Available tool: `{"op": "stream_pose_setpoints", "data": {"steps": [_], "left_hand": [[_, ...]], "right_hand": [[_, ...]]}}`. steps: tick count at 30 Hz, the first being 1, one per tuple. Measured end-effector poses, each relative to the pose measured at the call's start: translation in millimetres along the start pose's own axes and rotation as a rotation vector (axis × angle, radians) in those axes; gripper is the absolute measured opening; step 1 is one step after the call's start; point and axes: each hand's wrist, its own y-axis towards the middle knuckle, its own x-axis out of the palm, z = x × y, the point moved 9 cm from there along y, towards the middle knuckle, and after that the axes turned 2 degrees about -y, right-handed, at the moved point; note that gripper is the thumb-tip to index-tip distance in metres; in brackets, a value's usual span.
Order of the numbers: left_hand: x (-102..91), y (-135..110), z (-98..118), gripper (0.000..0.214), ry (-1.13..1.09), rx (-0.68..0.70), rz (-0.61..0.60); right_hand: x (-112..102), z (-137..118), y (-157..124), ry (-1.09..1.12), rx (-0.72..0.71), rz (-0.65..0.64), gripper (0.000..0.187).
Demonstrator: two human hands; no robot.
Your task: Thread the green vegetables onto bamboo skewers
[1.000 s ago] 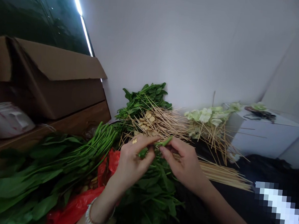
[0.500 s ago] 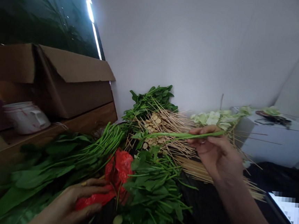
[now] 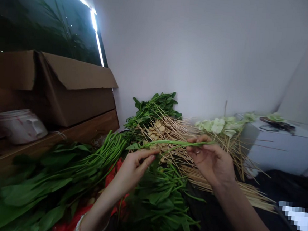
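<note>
A long leafy green stem [image 3: 174, 143] is pinched near its cut end by the fingers of my right hand [image 3: 213, 162], raised over the bundles of sticks. At the stem's leafy end, my left hand [image 3: 135, 168] has its thumb and forefinger closed on the greenery, the exact grip partly hidden. Below and between my hands lies a heap of loose leafy greens [image 3: 163, 199]. To its left, partly behind my left forearm, shows a red plastic bag [image 3: 112, 173]. A larger bunch of leafy greens [image 3: 56, 179] spreads across the left.
Skewers with pale round slices [image 3: 158, 129] lie behind my hands, with bare wooden skewers [image 3: 205, 177] in front. Skewered cabbage pieces [image 3: 219, 125] rest by a white box [image 3: 283, 148]. A cardboard box [image 3: 77, 99] and white jar [image 3: 22, 125] stand left; a phone [image 3: 299, 221] lies right.
My left hand has left the red bag and come up to the stem's leafy end. My right hand, still holding the stem, has shifted slightly left.
</note>
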Motion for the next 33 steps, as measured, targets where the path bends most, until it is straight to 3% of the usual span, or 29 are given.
{"op": "stream_pose_setpoints", "data": {"steps": [5,12,19,27,33], "left_hand": [[25.1,5,-22,0.033,-0.234,-0.086,-0.107],[41.5,-12,-45,0.036,-0.601,-0.411,-0.248],[48.0,-23,-48,0.032,-0.906,-0.551,-0.208],[58.0,-14,-28,0.035,-0.899,-0.439,-0.314],[46.6,-25,-32,0.032,-0.481,-0.385,-0.345]], "right_hand": [[-2,6,3,0.076,0.030,0.019,0.009],[-5,18,5,0.095,0.080,0.057,0.010],[-11,28,7,0.198,0.118,0.096,0.007],[2,30,4,0.178,0.119,0.013,0.006],[-1,24,5,0.152,0.089,0.019,0.006]]}}
